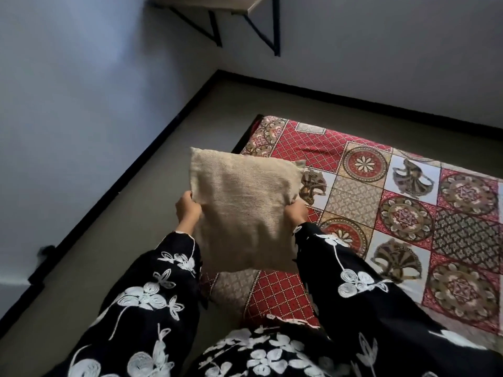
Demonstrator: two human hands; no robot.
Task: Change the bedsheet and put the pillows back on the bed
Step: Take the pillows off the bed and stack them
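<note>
One beige pillow (245, 213) is held up in the air, roughly upright, w/ L hand (187, 210) gripping its left edge, fingers curled into the fabric, and R hand (296, 212) gripping the right edge the same way. It hangs over the left side of the bed, where the red patterned bedsheet (408, 213) lies spread flat on a low mattress on the grey floor (136, 213). Wooden shelf (217, 6) on black brackets sits on the wall at top; sleeves are black w/ white flowers
</note>
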